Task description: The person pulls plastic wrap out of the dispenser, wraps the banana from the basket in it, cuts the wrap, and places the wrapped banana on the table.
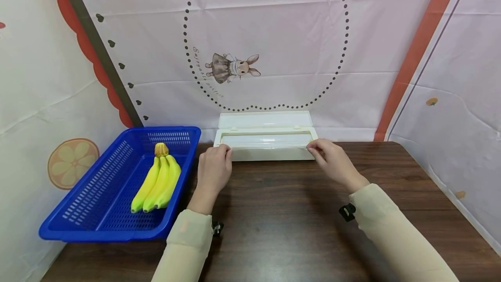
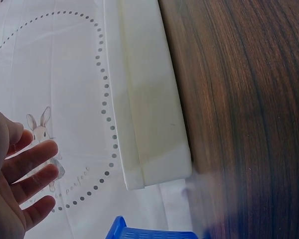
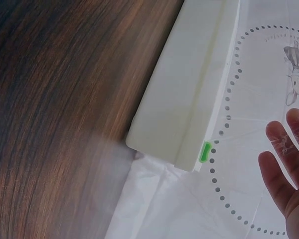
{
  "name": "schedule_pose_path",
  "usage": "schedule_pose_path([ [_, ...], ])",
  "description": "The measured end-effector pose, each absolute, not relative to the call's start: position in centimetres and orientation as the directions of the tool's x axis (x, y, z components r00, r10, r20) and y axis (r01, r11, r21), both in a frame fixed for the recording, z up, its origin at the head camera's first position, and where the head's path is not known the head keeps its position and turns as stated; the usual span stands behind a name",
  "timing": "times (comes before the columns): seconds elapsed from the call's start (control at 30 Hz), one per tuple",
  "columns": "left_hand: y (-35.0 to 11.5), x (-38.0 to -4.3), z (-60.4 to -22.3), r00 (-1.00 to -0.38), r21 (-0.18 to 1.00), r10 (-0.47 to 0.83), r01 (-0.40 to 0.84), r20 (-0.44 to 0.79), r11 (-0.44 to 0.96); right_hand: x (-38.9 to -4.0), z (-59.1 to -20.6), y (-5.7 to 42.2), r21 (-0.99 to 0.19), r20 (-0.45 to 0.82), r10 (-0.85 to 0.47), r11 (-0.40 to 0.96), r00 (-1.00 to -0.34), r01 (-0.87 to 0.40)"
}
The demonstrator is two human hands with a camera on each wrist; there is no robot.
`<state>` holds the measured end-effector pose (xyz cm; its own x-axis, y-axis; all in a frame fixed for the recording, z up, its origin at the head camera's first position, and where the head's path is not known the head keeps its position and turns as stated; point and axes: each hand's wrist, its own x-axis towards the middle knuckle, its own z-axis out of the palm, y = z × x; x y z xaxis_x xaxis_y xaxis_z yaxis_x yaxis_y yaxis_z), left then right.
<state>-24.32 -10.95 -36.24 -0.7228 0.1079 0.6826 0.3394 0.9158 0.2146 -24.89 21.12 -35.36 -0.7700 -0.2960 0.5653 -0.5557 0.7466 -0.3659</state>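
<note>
Mid-frame, left hand (image 1: 214, 165) and right hand (image 1: 333, 160) pinch clear plastic wrap (image 1: 269, 146) at the white box (image 1: 270, 155); best pull both sides evenly.

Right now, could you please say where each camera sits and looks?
Head: worn there, facing forward and down at box and basket; left hand, right hand, sleeves show.
Left wrist: worn there, facing the box's left end; left hand shows.
Right wrist: likewise, facing the right end; right hand shows.
Wrist views share box and table.
</note>
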Motion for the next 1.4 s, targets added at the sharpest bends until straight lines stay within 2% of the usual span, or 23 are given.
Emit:
schedule_pose_path([
  [0.63,-11.0,-23.6,-36.4,-0.734,0.204,0.119,0.335,0.668,0.920,-24.2,-35.4,21.0,-0.411,0.530,-0.276,0.744,-0.802,-0.527],
  [1.4,-11.2,-22.9,-36.9,-0.793,0.213,0.125,0.307,0.596,0.927,-23.4,-35.8,21.0,-0.442,0.444,-0.286,0.755,-0.849,-0.485],
])
